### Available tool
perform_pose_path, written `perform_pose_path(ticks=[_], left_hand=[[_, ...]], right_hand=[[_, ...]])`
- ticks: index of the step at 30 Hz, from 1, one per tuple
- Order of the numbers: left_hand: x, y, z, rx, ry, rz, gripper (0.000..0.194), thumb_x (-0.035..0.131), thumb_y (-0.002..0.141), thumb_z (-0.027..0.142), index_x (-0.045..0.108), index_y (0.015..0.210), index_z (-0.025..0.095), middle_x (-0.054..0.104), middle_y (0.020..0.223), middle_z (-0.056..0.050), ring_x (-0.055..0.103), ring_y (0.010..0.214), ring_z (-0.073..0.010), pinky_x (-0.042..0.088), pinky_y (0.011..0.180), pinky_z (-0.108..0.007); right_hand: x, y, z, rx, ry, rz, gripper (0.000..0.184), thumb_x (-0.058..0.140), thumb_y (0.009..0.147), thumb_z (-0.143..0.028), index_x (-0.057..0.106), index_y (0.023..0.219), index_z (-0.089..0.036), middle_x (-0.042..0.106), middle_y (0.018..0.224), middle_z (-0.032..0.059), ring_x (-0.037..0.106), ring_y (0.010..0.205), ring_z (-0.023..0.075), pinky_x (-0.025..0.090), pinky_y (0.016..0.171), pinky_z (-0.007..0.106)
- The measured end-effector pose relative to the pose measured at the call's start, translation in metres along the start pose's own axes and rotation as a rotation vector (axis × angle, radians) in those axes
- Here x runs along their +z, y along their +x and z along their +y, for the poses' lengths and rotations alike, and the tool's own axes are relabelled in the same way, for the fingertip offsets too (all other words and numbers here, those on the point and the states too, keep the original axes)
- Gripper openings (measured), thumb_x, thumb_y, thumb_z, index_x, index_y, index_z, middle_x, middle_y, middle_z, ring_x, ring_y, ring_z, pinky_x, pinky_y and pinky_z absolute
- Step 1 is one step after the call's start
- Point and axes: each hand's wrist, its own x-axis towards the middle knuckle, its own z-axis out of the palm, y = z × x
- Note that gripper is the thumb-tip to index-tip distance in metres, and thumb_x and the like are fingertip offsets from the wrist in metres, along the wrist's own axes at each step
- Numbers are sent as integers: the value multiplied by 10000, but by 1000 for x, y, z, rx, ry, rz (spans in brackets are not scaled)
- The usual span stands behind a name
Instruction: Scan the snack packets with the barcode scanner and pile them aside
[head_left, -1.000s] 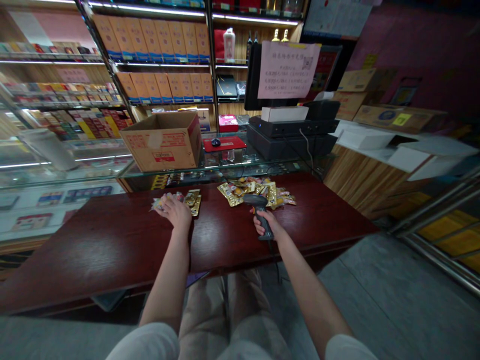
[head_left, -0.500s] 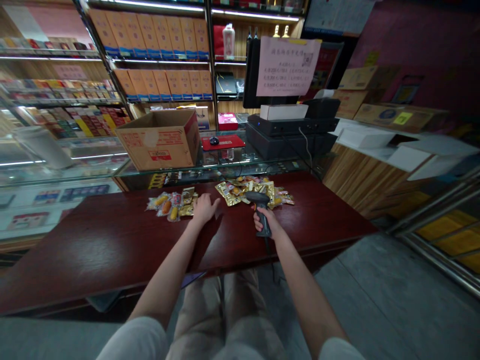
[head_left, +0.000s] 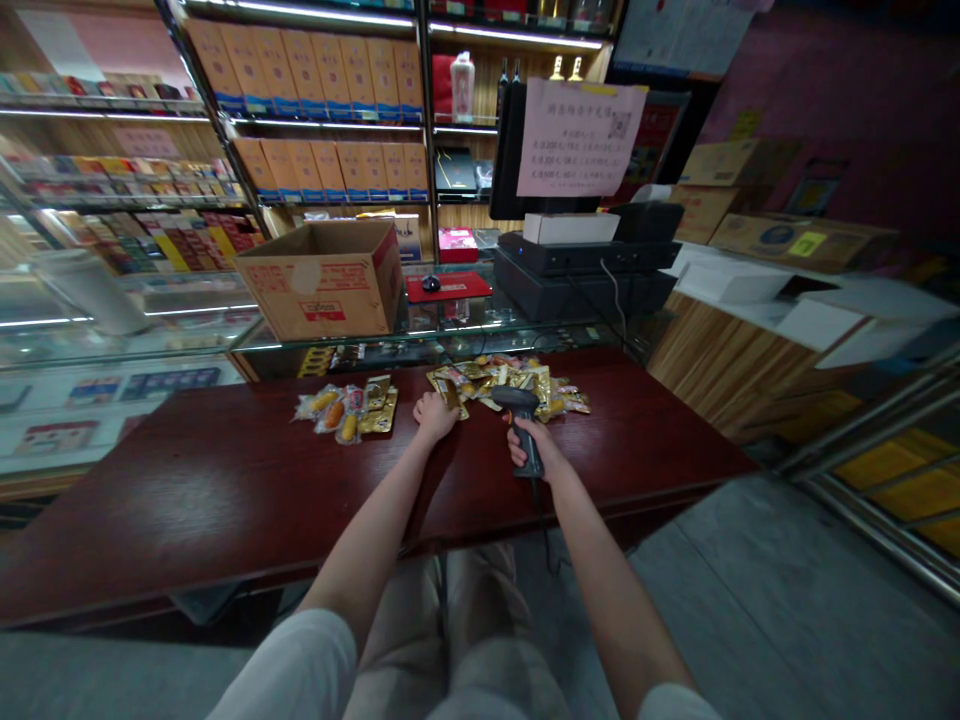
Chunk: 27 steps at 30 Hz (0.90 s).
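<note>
My left hand (head_left: 433, 417) rests at the near edge of the gold snack packets (head_left: 510, 386), its fingers closed on one gold packet (head_left: 448, 393) that tilts up from the pile. My right hand (head_left: 529, 447) grips a black handheld barcode scanner (head_left: 520, 425), with its nose pointing away from me and its cable hanging below the counter edge. To the left of my left hand lies a smaller group of clear-wrapped sausage snacks and gold packets (head_left: 345, 412). Both groups lie on a dark red wooden counter (head_left: 187, 520).
Behind the counter stands a glass display case holding a cardboard box (head_left: 322, 280), a computer mouse on a red pad (head_left: 448, 288), and a black till stack (head_left: 581, 275) below a pink paper notice (head_left: 581, 138). Stocked shelves rise behind. Grey floor lies to the right.
My left hand has moved right, away from the clear-wrapped snacks, and now sits at the gold pile. My right hand and the scanner stay nearly still.
</note>
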Motion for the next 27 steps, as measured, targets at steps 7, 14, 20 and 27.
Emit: perform_pose_path(ticks=[7, 14, 20, 27], left_hand=[[-15, -13, -27, 97, -276, 25, 34, 458, 861, 213, 446, 892, 212, 596, 886, -28, 601, 868, -169, 494, 826, -316], [-9, -13, -26, 183, -779, -99, 337, 576, 773, 241, 442, 1081, 210, 655, 1077, -71, 659, 944, -206, 505, 884, -391], [-14, -15, -25, 207, -643, -96, 323, 579, 747, 208, 504, 1060, 184, 673, 1075, -82, 646, 983, -220, 494, 916, -376], [-17, -19, -18, 240, -508, -108, 319, 561, 768, 187, 534, 1085, 165, 690, 1098, -104, 650, 968, -229, 501, 898, -366]], right_hand=[[4, -6, 0, -10, 6, -106, 354, 668, 796, -434, 550, 1023, -191, 487, 541, -98, 345, 320, 50, 297, 317, 185], [3, -8, 1, -52, 19, -138, 340, 649, 820, -441, 543, 1029, -194, 491, 542, -100, 340, 317, 48, 296, 315, 183], [3, -7, 2, -55, -11, -128, 322, 688, 800, -412, 531, 987, -202, 492, 544, -106, 346, 317, 48, 301, 314, 184], [1, -6, 2, -25, 0, -139, 311, 677, 806, -421, 508, 964, -213, 468, 537, -114, 327, 315, 46, 289, 319, 182]])
